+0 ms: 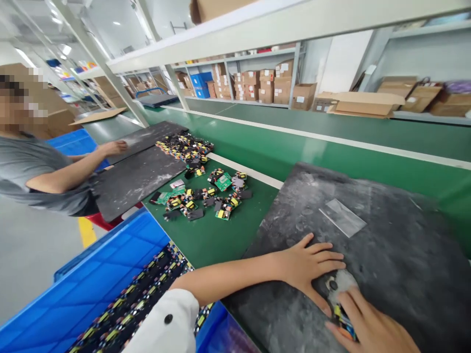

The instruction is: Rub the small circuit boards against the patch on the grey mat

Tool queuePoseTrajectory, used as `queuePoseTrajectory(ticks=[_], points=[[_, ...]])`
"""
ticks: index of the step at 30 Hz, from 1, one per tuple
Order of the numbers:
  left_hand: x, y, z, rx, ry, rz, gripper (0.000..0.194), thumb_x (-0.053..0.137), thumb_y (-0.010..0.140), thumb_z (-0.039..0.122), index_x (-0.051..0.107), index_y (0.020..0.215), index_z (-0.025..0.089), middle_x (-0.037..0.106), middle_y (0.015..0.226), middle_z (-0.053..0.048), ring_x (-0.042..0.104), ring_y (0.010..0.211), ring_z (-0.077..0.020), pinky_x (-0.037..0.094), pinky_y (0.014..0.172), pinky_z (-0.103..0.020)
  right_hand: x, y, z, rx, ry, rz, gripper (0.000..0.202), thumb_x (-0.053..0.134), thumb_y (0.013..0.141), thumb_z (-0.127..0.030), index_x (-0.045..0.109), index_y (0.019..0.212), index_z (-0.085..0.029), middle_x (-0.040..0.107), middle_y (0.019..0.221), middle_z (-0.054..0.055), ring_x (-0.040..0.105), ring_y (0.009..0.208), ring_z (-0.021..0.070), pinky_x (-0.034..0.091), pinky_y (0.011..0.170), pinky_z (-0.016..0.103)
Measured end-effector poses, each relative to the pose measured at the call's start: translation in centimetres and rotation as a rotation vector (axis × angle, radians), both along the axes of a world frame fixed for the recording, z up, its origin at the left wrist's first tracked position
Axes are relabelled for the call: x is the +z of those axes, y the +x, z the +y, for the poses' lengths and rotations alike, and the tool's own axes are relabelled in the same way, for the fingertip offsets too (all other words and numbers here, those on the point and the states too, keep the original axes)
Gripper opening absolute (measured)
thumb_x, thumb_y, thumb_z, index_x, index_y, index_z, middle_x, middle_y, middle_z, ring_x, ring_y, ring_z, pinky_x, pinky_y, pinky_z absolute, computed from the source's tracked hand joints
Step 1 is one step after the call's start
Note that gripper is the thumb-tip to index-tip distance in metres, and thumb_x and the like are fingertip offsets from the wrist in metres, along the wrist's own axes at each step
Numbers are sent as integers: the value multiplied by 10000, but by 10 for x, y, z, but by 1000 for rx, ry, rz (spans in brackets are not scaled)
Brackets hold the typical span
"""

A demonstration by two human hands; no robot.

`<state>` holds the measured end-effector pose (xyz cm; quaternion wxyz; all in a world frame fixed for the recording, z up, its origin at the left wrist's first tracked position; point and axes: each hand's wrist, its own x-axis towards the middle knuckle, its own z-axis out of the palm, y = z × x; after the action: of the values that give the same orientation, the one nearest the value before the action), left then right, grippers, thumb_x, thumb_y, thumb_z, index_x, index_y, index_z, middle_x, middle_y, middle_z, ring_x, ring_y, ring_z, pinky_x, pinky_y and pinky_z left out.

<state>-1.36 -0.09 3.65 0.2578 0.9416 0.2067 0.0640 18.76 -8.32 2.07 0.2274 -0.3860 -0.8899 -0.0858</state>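
Observation:
My left hand (311, 264) lies on the dark board (272, 304) with its fingers spread, holding nothing. Its thumb points toward a small circuit board (344, 323) with yellow, black and orange parts. My right hand (375, 321) is closed around that circuit board, hiding much of it. A pale greyish piece (344, 282) with a dark round spot shows between my hands, by the circuit board; its exact kind is unclear. Farther back on the dark board rests a flat clear plastic piece (344, 218).
Several circuit boards (222, 181) lie loose on the green bench (213, 240), with a denser pile behind. A blue bin (110, 264) at lower left holds rows of them. At left, a person (47, 166) works at another dark board (143, 171). A shelf beam crosses above.

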Motion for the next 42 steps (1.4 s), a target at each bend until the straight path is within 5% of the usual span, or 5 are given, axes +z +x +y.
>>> queuePoseTrajectory(ticks=[9,16,22,28,42], points=[[1,4,13,-2,13,52,879,413,752,726,225,1441,213,242,1535,-44,113,1445,-249,-57,1160,-518,18,3,5,-245,-136,-140,490,98,1040,-447,459,862,-168,442,775,24,528,548,166,373,424,271],[-1,7,19,-10,41,99,874,379,762,735,200,1452,229,199,1550,-33,86,1448,-256,-55,1161,-514,25,1,11,-373,-241,-203,422,821,749,-372,472,873,-170,465,801,2,545,635,181,396,475,260],[-1,8,20,-20,59,113,895,372,748,752,212,1451,222,216,1544,-47,97,1445,-266,-33,1164,-512,27,1,8,-201,-295,-256,491,820,747,-475,474,916,-169,480,877,21,528,629,171,396,478,268],[-2,10,22,-18,80,113,943,374,715,784,229,1447,206,230,1538,-62,116,1440,-277,-34,1159,-524,25,6,15,-401,-281,-216,435,804,786,-416,483,906,-148,467,833,16,542,644,174,360,473,262],[-1,10,21,-21,76,134,943,350,719,789,216,1451,211,212,1544,-59,107,1443,-275,-33,1159,-524,27,3,10,-231,-330,-233,477,798,776,-474,480,915,-147,488,872,38,533,619,174,331,472,266]])
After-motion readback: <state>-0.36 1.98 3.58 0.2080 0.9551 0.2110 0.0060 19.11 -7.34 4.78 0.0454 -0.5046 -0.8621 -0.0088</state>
